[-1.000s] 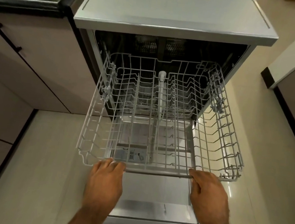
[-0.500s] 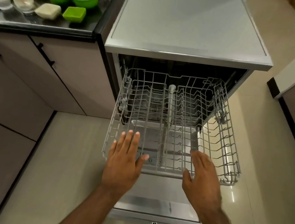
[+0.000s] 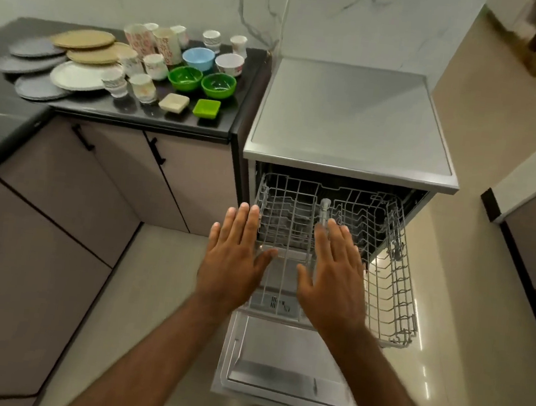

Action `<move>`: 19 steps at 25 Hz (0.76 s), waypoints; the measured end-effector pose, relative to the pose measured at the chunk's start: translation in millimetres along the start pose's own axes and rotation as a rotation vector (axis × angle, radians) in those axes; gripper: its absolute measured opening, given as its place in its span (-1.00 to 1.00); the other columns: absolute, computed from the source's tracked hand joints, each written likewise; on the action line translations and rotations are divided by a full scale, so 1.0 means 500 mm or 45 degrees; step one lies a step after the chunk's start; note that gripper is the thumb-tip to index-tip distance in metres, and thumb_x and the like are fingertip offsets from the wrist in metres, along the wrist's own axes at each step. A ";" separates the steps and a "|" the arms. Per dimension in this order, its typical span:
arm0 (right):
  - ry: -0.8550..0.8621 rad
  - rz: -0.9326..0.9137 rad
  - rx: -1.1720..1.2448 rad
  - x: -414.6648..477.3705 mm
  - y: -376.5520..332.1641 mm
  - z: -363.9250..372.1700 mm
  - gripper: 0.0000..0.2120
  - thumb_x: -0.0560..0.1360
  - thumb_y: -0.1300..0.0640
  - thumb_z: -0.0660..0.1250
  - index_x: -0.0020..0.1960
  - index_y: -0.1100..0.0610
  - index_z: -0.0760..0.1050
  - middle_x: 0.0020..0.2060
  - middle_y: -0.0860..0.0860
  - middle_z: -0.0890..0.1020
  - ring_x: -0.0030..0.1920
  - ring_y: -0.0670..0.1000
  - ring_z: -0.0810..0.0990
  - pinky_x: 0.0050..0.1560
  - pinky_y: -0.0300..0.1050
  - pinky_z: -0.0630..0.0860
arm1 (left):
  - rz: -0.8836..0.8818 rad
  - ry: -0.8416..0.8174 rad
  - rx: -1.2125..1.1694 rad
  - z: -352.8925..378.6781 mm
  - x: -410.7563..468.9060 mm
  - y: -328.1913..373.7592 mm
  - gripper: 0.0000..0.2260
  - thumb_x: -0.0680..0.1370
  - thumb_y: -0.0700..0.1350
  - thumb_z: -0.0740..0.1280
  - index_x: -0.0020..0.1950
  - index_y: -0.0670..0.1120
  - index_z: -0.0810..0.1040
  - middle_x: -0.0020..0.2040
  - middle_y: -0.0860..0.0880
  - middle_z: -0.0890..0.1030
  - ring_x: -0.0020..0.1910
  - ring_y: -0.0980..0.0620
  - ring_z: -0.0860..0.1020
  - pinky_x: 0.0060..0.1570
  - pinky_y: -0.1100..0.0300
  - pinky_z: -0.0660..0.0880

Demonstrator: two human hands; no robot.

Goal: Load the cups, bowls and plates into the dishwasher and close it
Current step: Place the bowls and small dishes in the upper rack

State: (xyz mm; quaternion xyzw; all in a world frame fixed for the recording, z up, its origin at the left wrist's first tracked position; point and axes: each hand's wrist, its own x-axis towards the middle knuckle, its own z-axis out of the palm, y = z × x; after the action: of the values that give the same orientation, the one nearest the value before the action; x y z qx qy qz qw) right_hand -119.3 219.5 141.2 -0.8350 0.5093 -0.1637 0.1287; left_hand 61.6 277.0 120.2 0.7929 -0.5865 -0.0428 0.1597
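While both hands are spread flat, palms down, fingers straight and thumbs out, neither holds anything. The left hand (image 3: 233,262) hangs over the left front edge of the wire rack (image 3: 394,284) and the right hand (image 3: 334,280) over its middle; whether either touches the wires is hard to tell from this angle. The pale grey rack is drawn out of the dishwasher (image 3: 349,118) above the door (image 3: 291,365), which lies flat and open. The rack's long axis seems to run from the dark cavity toward the person, front edge nearest them. On the dark bench (image 3: 130,113) to the left stand patterned cups (image 3: 166,44), two green bowls (image 3: 185,78), a blue bowl (image 3: 198,58) and overlapping plates (image 3: 77,76).
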 end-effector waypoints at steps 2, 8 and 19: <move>-0.022 -0.036 0.001 0.007 -0.038 -0.027 -0.22 0.58 -0.06 0.29 0.63 0.01 -0.09 0.64 0.06 -0.04 0.63 0.10 -0.13 0.59 0.19 0.04 | 0.000 0.017 0.006 -0.044 0.005 -0.009 -0.26 0.65 0.38 -0.06 0.67 0.01 -0.20 0.68 -0.02 -0.13 0.65 -0.02 -0.19 0.62 -0.10 -0.05; -0.020 -0.128 0.040 0.053 -0.114 -0.098 -0.21 0.58 -0.07 0.29 0.63 -0.02 -0.11 0.64 0.03 -0.11 0.62 0.07 -0.20 0.59 0.20 -0.03 | -0.023 0.068 0.056 -0.150 0.040 -0.027 -0.23 0.62 0.41 -0.09 0.68 -0.02 -0.14 0.69 -0.03 -0.07 0.65 -0.02 -0.15 0.61 -0.14 0.00; -0.049 -0.306 0.117 0.227 -0.210 -0.140 -0.20 0.58 -0.04 0.32 0.64 0.01 -0.08 0.64 0.03 -0.08 0.62 0.05 -0.20 0.60 0.16 -0.04 | -0.160 0.241 0.077 -0.258 0.118 -0.157 -0.27 0.65 0.35 0.07 0.69 0.01 -0.08 0.68 -0.02 0.00 0.66 -0.03 -0.08 0.59 -0.10 0.00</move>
State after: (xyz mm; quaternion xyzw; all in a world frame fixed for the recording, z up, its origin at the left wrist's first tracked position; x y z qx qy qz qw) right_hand -14.2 161.7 261.6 -0.8862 0.3950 -0.1851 0.1562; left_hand 184.7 267.8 225.4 0.8331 -0.5190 0.0401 0.1872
